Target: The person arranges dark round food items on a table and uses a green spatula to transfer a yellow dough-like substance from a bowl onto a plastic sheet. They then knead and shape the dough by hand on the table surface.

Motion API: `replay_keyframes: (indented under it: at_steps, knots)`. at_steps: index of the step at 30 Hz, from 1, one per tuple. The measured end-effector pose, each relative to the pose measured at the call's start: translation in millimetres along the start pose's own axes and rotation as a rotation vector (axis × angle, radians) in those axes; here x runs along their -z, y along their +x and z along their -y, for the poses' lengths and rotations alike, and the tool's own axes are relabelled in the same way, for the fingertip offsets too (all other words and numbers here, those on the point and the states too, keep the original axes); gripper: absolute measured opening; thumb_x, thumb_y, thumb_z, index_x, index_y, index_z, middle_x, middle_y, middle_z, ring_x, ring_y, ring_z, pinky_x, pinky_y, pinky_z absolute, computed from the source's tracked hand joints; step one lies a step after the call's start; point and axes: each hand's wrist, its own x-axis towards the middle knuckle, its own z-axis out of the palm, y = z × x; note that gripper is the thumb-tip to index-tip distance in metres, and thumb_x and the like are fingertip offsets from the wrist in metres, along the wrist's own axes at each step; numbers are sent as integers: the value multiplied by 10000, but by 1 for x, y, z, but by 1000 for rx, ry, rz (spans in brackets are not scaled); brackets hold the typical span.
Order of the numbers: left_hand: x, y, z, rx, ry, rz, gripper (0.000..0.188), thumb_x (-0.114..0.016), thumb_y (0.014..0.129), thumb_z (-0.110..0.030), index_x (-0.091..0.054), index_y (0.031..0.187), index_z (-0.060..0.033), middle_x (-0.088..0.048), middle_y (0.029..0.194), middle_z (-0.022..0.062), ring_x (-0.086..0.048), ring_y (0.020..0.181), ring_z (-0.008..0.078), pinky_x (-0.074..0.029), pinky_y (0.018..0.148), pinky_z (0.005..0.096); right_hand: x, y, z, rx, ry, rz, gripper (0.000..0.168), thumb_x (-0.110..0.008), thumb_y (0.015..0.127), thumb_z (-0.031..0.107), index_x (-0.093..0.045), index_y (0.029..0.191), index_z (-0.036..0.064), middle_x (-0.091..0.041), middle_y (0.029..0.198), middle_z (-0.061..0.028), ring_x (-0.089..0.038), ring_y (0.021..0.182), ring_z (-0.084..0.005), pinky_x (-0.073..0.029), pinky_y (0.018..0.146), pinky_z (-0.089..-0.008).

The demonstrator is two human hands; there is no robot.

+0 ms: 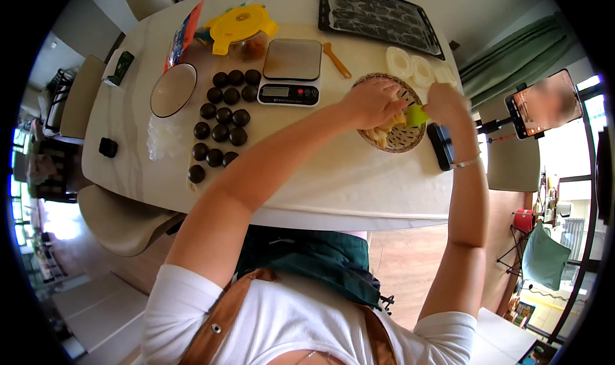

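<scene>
My left hand (377, 104) reaches into a round patterned dish (406, 141) with a speckled rim. Under and beside its fingers lies a lumpy, pale yellow food (380, 135), perhaps dough, partly hidden by the hand. At the dish's right side, my right hand (446, 104), somewhat blurred, grips a lime-green tool (416, 115). The tool's broad end is inside the dish near the food; the rest is covered by my fingers. Several pale plastic moulds or lids (399, 62) lie just beyond the dish.
A digital kitchen scale (293, 60) and an orange-handled tool (337, 60) lie left of the dish. Several dark balls (223, 115) sit in rows near a white bowl (174, 90). A yellow-lidded container (242, 21) and black baking tray (379, 17) stand farther back. A phone (545, 103) is mounted at right.
</scene>
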Motion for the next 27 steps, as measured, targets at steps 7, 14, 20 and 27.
replay_keyframes:
  at_steps: [7,14,20,27]
  knots:
    - [7,0,10,62,-110,77,853,-186,967,-653,-385,1417,43,-383,1475,201,-309,1399,313,-231,1161,388,28,-60,-15,213,83,-127,159,-736,731,257,-738,819,125,-695,804,-84,-669,795,-284,-531,694,-381]
    - [27,7,-3,151,-257,278,1114,-84,821,-850,-256,1483,29,-212,1566,177,-162,1463,292,-136,1190,382,3,-73,6,633,94,-293,134,-713,764,227,-708,710,104,-651,695,-84,-643,711,-285,-504,634,-406]
    - [23,7,1,154,-130,315,1037,-82,858,-809,-189,1513,-12,-186,1576,162,-123,1471,282,-98,1197,389,-7,-85,47,640,-148,-241,58,-615,660,18,-670,650,35,-623,636,-120,-638,627,-294,-505,573,-396]
    - [17,7,-1,105,-10,307,984,-134,881,-785,-169,1521,-39,-199,1571,153,-148,1464,292,-133,1193,402,-18,-83,69,674,-163,-389,36,-629,636,5,-659,623,20,-601,579,-142,-635,569,-276,-495,518,-364]
